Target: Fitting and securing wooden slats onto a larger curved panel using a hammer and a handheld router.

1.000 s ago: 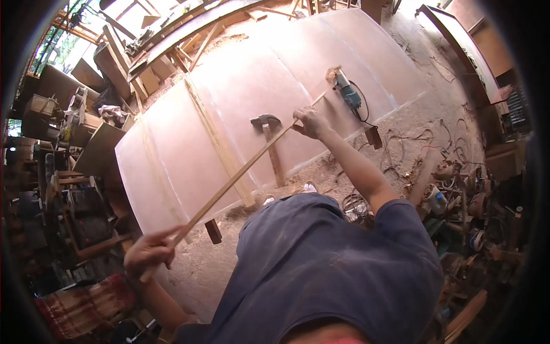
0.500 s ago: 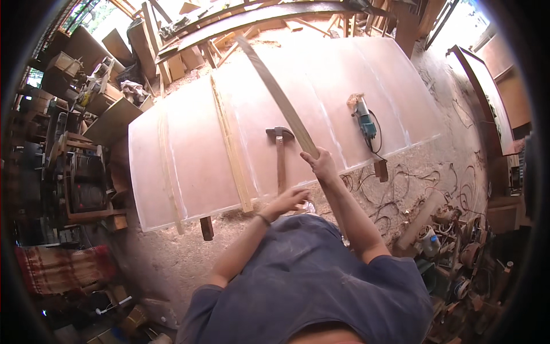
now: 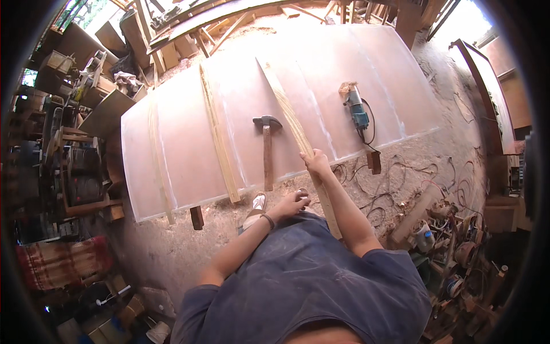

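My right hand [image 3: 316, 161] is closed round a long wooden strip [image 3: 285, 106], which slants from the middle of a wide pinkish panel [image 3: 183, 137] back past my right forearm. My left hand [image 3: 291, 205] is in front of my body, fingers curled in; whatever they may hold is too small to make out. A hammer [image 3: 267, 152] lies on the panel, its head away from me and its handle at the near edge. To the right lies a teal power tool [image 3: 357, 112] with its cord. Two more wooden strips, one pale [image 3: 217, 132] and one thinner [image 3: 159, 157], lie across the panel's left part.
Dark wooden supports [image 3: 196, 218] stick out under the panel's near edge. Cables [image 3: 395, 183] tangle on the floor at right, beside a heap of tools and parts [image 3: 452, 246]. Wooden furniture pieces [image 3: 86, 178] crowd the left. A long bench [image 3: 212, 22] stands behind the panel.
The strip in my right hand has come down and back toward me, and turned to show its lighter face. My left hand has moved slightly right, its fingers more curled.
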A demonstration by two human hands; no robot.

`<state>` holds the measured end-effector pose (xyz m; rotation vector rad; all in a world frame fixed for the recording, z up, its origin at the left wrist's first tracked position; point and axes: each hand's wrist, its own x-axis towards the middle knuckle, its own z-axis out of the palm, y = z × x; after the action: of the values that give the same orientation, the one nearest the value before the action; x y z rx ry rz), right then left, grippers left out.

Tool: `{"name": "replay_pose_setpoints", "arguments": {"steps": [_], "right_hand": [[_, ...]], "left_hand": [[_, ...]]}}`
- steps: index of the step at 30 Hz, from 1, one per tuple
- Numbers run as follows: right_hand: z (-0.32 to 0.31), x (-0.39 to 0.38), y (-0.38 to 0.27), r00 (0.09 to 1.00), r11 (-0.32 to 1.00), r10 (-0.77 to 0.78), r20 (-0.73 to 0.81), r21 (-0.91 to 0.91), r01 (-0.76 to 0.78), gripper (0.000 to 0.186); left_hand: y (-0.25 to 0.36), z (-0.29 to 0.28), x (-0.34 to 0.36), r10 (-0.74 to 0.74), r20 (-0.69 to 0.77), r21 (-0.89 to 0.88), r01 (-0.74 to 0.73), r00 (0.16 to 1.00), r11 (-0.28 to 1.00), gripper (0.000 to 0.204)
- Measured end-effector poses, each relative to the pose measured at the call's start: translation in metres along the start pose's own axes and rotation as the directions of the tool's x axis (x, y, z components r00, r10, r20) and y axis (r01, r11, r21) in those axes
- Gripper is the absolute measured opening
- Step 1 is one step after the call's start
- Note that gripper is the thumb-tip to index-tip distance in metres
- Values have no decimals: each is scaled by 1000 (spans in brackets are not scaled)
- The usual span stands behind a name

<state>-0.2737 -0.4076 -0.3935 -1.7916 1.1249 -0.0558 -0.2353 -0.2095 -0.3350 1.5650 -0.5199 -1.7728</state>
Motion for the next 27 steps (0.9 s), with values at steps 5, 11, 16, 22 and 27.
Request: {"name": "replay_pose_setpoints", "arguments": {"steps": [5, 11, 16, 22, 27], "right_hand": [[-24, -7, -3, 998, 930, -45, 43, 367, 26, 49], [-90, 0, -71, 879, 694, -294, 375, 716, -73, 48], [-177, -45, -170, 716, 460, -696, 53, 799, 388, 47], [-290, -115, -263, 401, -76, -853, -332, 841, 535, 65], [-210, -101, -168, 534, 316, -754, -383, 502, 805, 37]], "left_hand": [[2, -9, 7, 156, -190, 315, -90, 969, 945, 56], [55, -66, 57, 872, -314, 866, -265, 374, 425, 93], [195, -77, 70, 889, -452, 829, -332, 75, 450, 88], [288, -33, 27, 977, -211, 770, -611, 32, 186, 29], [293, -66, 32, 868, -396, 676, -735, -300, 54, 11]]}}
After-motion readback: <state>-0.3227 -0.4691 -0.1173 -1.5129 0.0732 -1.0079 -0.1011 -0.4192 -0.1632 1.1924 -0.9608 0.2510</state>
